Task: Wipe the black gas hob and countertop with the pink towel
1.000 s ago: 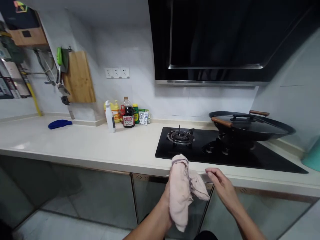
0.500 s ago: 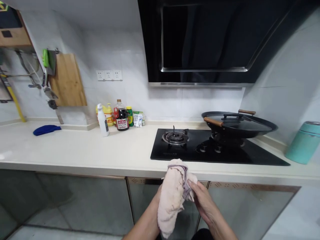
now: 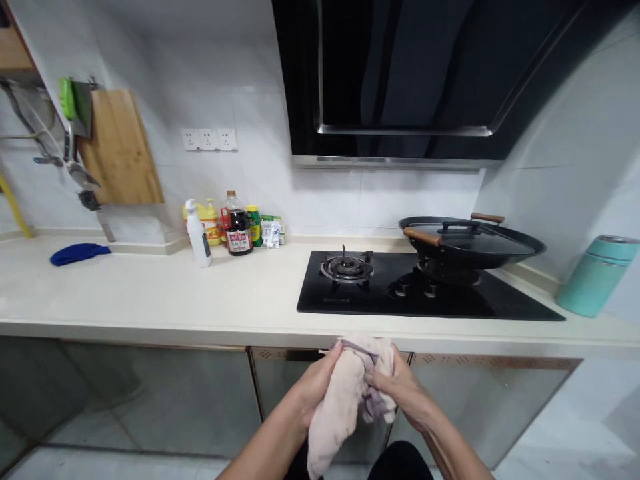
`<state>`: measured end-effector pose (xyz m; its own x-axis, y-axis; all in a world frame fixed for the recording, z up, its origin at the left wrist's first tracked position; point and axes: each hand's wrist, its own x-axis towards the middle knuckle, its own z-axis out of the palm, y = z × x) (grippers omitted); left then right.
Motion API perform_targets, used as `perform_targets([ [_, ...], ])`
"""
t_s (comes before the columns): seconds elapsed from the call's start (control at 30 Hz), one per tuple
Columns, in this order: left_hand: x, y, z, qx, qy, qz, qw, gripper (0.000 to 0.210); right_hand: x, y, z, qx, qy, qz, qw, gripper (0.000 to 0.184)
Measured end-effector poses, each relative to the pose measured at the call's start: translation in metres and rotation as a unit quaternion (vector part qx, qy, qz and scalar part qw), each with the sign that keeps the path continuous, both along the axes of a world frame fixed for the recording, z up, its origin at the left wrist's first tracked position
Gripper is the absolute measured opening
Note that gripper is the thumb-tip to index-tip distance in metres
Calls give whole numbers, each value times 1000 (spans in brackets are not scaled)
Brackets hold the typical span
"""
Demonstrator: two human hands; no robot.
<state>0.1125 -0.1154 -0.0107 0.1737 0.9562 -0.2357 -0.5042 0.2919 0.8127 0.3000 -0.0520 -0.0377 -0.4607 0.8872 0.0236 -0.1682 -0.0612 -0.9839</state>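
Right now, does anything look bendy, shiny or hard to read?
In the head view, the teal flask leans outward near the right edge, probably lens stretch; in that view too, the glossy range hood shows dark streaky reflections, the hob's front lettering is too small to read, and the cloth's folds show between both hands.

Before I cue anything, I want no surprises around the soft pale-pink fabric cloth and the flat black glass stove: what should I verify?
1. Pale-pink fabric cloth held by both left hand and right hand: ok.
2. Cloth apart from the flat black glass stove: ok.
3. Round black metal left burner showing no flame: ok.
4. Wide black wok covered by its round glass lid: ok.
5. Burner beneath the wok off: cannot tell, largely hidden.
6. White plastic spray bottle upright: ok.
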Motion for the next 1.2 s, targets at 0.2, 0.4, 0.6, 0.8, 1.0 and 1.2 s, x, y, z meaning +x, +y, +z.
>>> perform_targets([
  [0.2, -30, -10, 16, 81, 193, 27, 977, 56, 43, 16, 15, 22, -23, -73, 997, 63],
  [0.4, -49, -3, 23, 161, 301, 25, 940, 48, 61, 20, 42, 66, -43, -102, 992, 64],
  [0.6, -49, 47, 44, 152, 350, 105, 919, 41, 51, 65, 96, 272, -171, -218, 921, 48],
  [0.8, -58, 125, 63, 146, 415, 217, 871, 43, -21, 73, 143, 509, -409, -217, 725, 41],
  [1.0, -127, 112, 45, 147, 552, 306, 762, 31, -26, 86, 120, 452, -427, 83, 779, 35],
  [1.2, -187, 72, 33, 118, 686, 298, 653, 27, -33, 120, 119, 451, -410, -12, 793, 51],
])
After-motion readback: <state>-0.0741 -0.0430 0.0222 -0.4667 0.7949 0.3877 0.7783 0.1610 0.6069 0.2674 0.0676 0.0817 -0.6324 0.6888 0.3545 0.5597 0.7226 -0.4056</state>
